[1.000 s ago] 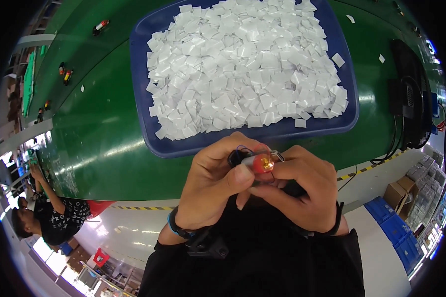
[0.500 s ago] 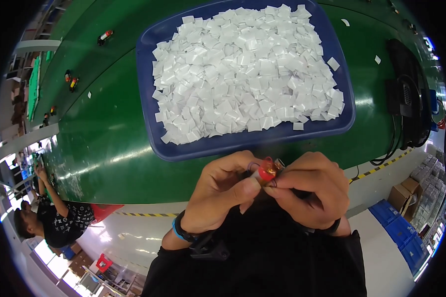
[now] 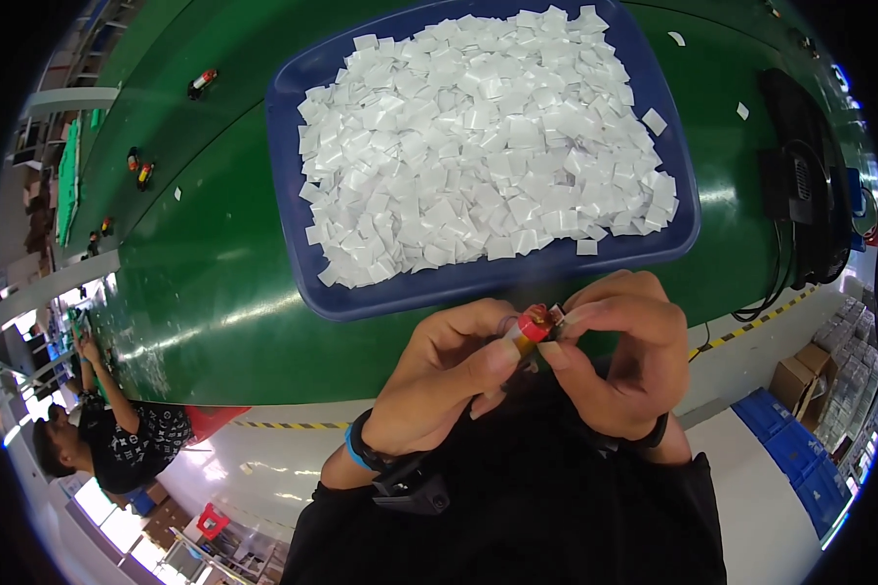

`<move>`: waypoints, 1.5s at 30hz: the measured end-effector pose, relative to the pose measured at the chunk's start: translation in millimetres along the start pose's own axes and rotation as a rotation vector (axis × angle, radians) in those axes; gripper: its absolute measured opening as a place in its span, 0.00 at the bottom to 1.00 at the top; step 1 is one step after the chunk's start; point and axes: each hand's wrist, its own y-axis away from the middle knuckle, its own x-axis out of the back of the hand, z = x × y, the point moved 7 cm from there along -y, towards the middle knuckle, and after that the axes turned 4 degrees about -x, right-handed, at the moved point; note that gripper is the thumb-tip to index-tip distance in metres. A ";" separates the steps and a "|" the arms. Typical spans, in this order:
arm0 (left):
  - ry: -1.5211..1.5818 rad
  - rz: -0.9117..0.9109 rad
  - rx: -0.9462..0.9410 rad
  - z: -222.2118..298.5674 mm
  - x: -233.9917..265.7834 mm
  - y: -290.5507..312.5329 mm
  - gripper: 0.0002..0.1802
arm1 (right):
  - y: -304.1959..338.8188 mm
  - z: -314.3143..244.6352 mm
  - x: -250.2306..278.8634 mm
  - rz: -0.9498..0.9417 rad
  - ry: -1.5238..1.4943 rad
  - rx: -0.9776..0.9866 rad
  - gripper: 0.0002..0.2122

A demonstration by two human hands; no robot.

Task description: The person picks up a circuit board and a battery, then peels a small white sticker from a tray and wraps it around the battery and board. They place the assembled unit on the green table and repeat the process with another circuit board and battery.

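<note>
My left hand (image 3: pixel 447 375) and my right hand (image 3: pixel 624 351) meet just below the near rim of a blue tray (image 3: pixel 458 288). Between their fingertips they pinch a small red-capped cylindrical part (image 3: pixel 534 323), with a bit of white paper at its right side. The tray is heaped with several small white paper squares (image 3: pixel 478 146). Both hands are closed around the small part, and most of its body is hidden by my fingers.
The tray lies on a green conveyor belt (image 3: pixel 205 283). Several small red and black parts (image 3: pixel 201 82) sit far left on the belt. A black device with cables (image 3: pixel 800 185) stands at the right. Another person (image 3: pixel 117 429) works at the lower left. Boxes (image 3: pixel 800 380) stand on the floor.
Both hands have stayed together on the red-capped part, turning it slightly between the fingers. The view has shifted a little, so the tray sits lower and closer to my hands.
</note>
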 end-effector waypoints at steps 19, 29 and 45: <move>-0.813 0.018 -0.495 61.0 -12.2 2.1 0.12 | -4.4 12.8 13.1 0.018 -0.214 -0.242 0.19; -1.250 -0.033 -0.369 59.0 -20.8 12.6 0.17 | -21.1 -8.1 -7.8 -0.249 0.093 -0.086 0.13; -0.836 -0.072 -0.161 38.7 -2.8 6.6 0.16 | -4.9 -23.9 -20.4 -0.210 0.374 0.250 0.22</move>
